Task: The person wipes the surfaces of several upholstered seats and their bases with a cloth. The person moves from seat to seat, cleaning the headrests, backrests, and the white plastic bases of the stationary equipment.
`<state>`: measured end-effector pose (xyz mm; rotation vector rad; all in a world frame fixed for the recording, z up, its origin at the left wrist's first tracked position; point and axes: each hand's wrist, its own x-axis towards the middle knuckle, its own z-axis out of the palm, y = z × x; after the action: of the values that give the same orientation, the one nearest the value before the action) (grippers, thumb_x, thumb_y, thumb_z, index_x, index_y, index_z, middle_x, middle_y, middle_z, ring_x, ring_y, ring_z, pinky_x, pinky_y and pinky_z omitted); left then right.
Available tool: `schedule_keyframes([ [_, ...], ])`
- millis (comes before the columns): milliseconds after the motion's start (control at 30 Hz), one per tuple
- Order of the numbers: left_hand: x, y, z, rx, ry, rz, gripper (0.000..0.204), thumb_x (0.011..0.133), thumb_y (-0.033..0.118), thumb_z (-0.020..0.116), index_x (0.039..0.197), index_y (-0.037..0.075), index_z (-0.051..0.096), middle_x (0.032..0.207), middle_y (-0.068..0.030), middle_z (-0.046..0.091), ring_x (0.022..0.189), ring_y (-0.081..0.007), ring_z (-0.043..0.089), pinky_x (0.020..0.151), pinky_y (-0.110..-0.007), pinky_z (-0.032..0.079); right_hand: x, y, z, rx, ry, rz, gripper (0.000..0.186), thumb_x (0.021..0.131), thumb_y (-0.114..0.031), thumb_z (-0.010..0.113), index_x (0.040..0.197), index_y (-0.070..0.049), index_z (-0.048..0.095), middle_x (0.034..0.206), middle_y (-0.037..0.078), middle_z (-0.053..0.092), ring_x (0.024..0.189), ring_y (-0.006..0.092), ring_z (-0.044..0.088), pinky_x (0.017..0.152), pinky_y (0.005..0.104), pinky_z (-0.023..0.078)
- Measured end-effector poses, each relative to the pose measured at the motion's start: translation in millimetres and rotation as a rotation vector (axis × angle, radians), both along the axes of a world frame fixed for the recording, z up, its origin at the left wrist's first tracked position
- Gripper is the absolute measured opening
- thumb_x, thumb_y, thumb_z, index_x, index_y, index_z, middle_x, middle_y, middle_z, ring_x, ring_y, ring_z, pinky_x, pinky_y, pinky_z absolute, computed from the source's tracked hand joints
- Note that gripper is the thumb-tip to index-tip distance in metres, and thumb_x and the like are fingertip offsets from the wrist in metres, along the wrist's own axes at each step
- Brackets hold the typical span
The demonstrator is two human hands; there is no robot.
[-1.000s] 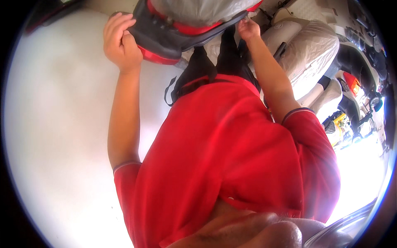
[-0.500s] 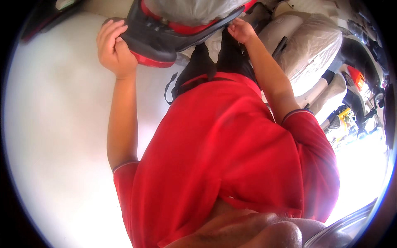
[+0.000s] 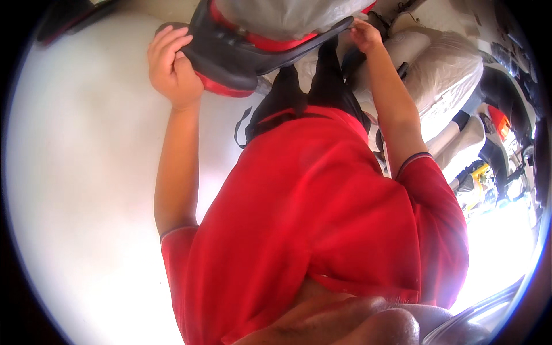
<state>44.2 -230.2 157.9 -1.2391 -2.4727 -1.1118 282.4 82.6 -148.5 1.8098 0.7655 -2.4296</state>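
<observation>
A black padded backrest [image 3: 221, 63] with a red lower rim is at the top of the view, joined to a long black grab rail [image 3: 305, 50]. My left hand [image 3: 175, 77] is closed around the left end of the backrest, fingers over the top and thumb in front. At the rail's right tip, my right hand [image 3: 365, 37] has its fingers bent and pinched against the end. Behind the rail sits a rounded seat [image 3: 270, 20] wrapped in clear plastic, with red bodywork below it. The undersides of both grips are hidden.
To the right stands a pale scooter body [image 3: 443, 75] under plastic wrap. Beyond it are more parked scooters, one with a red-orange lamp [image 3: 499, 122]. A pale floor [image 3: 86, 144] spreads to the left, and a dark, red-edged part [image 3: 72, 23] shows at the far left.
The backrest, rail and both hands have shifted right and slightly down in the picture. My right hand has moved up and outward along the rail to its tip. My left hand keeps its hold.
</observation>
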Motion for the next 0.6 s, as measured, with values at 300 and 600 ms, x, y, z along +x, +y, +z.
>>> schedule_keyframes([
  [300, -0.5, 3.2, -2.6, 0.060, 0.024, 0.023, 0.025, 0.066, -0.001, 0.041, 0.077, -0.001, 0.064, 0.091, -0.0097, 0.067, 0.098, -0.0306, 0.059, 0.090, -0.040, 0.044, -0.7, 43.6, 68.8, 0.070, 0.151, -0.386, 0.022, 0.088, -0.010, 0.047, 0.106, -0.004, 0.059, 0.087, 0.007, 0.060, 0.068, 0.0185, 0.052, 0.072, 0.0349, 0.046],
  [600, 5.3, -5.9, -5.3, 0.105, 0.039, 0.042, 0.022, 0.067, -0.002, 0.044, 0.076, 0.000, 0.064, 0.089, -0.0097, 0.067, 0.098, -0.0307, 0.060, 0.089, -0.039, 0.044, -89.0, -128.8, 200.0, 0.241, 0.539, 0.542, 0.013, 0.083, -0.012, 0.055, 0.089, -0.006, 0.064, 0.079, 0.000, 0.059, 0.070, 0.0086, 0.052, 0.060, 0.0254, 0.043],
])
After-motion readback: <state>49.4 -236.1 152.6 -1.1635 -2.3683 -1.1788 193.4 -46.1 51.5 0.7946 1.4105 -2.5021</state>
